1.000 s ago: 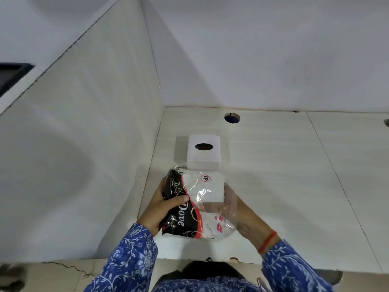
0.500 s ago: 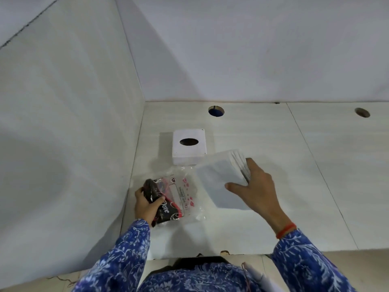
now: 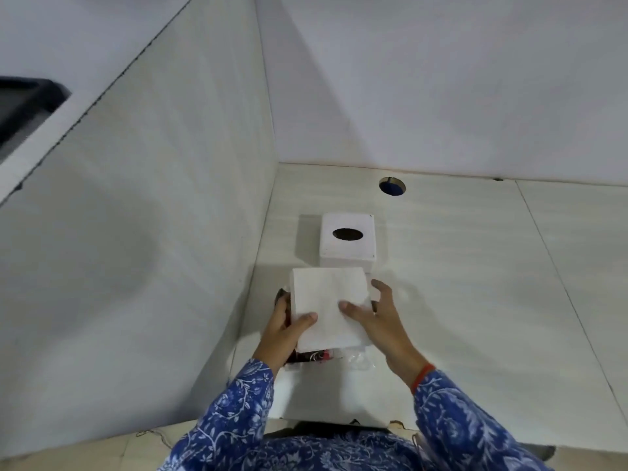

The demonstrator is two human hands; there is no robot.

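Both hands gripped one item. The left hand and right hand held a white square stack of paper tissues between them, flat and just above the desk.

- Left: thumb curled over the top face at the near-left corner, with the fingers wrapped round the left edge and underneath.
- Right: thumb pressed on the top face right of centre, with the fingers spread and hooked over the right edge.
- Both hands were closed on the stack, but neither was a tight fist.

Nearest the camera were blue floral fabric sleeves on both forearms and a red thread band on the right wrist.

A crumpled plastic wrapper with black-and-red print and a clear section sat under the stack. It poked out at the near edge, and a dark bit showed by the left fingertips. I couldn't tell whether the left fingers also held it or it lay on the desk.

A white square tissue box with a dark oval slot on top stood just beyond the stack on the pale laminate desk. The stack's far edge overlapped the box's lower front in view, and contact was unclear.

Further back and to the right of the box was a round cable hole in the desk, blue inside. A pale side panel stood on the left and a plain white wall at the back. A black object sat above the panel at top left, too blurred to identify.
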